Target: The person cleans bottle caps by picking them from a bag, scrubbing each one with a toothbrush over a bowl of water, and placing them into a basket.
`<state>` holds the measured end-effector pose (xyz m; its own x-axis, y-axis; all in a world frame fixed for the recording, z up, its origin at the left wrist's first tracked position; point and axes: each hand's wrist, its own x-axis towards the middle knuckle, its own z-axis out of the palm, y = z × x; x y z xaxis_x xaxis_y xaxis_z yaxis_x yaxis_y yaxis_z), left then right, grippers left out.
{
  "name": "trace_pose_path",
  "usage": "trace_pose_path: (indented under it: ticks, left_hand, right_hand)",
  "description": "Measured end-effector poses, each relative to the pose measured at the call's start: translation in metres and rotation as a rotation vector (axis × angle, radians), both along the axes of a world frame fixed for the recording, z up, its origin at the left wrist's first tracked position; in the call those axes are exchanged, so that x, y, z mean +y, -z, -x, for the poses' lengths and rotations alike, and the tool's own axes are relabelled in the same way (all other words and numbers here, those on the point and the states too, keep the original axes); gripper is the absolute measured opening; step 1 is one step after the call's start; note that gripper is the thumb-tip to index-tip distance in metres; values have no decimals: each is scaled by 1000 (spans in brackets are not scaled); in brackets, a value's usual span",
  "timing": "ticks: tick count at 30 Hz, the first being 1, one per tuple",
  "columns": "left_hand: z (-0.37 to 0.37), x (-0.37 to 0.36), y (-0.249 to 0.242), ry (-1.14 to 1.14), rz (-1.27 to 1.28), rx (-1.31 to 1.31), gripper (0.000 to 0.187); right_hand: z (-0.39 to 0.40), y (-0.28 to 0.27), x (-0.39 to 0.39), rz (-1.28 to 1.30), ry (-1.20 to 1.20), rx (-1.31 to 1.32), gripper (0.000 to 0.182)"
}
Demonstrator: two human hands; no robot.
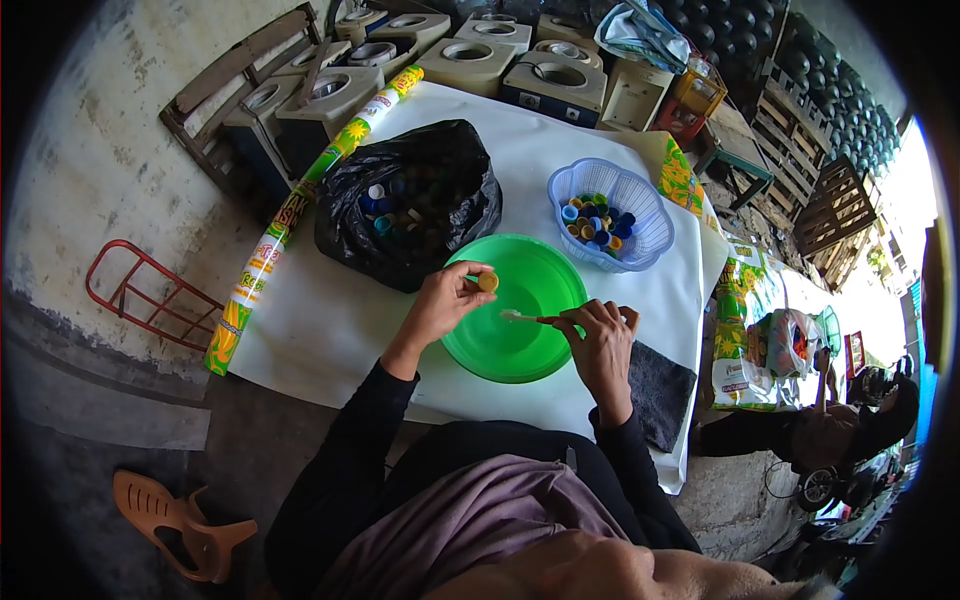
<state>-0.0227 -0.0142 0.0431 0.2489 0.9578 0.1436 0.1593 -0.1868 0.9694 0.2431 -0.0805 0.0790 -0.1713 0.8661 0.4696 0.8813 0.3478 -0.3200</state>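
A yellow bottle cap (488, 282) is pinched in the fingers of my left hand (442, 305), over the left rim of a green basin (515, 365). My right hand (602, 352) grips a toothbrush (522, 317) by its reddish handle, its pale bristle head reaching over the basin. Cap and bristles are apart. Behind the basin at left, a black plastic bag (345, 240) gapes open with several caps inside. At the back right, a pale blue basket (650, 215) holds several blue, yellow and white caps.
A dark grey cloth (660, 395) lies at the right edge of the white-covered table (310, 340). A rolled printed sheet (265, 255) runs along the left side. Beyond the table stand several machine housings (470, 65). Another person (830, 435) is at the far right.
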Motion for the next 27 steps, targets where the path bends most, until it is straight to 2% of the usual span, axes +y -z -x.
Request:
trace_pose_path:
  ticks: [2, 3, 6, 11, 14, 17, 20, 22, 27]
  left_hand:
    - [-8, -12, -5, -27, 2, 50, 35]
    - [-12, -16, -6, -48, -75, 164, 35]
    - [-21, -23, 0, -8, -140, 134, 34]
    - [-26, -28, -2, -45, -164, 175, 35]
    - [-24, -30, 5, -57, -194, 183, 35]
    - [-17, -29, 4, -87, -224, 226, 33]
    - [-15, -28, 1, -93, -150, 226, 32]
    - [-14, -24, 9, -73, -62, 88, 32]
    - [-11, -19, 9, -69, 169, -135, 35]
  right_hand:
    - [-4, 0, 0, -19, 77, 76, 10]
    - [-4, 1, -2, -51, 84, 137, 10]
    - [1, 0, -9, -52, 27, 182, 11]
    - [-4, 13, -6, -76, 168, 196, 12]
    - [1, 15, -11, -42, 22, 190, 11]
    - [-5, 17, -2, -70, 155, 113, 13]
    - [-5, 16, 3, -100, 103, -73, 14]
    - [-5, 19, 4, -14, -54, -52, 13]
    - [-7, 1, -6, -82, 48, 130, 9]
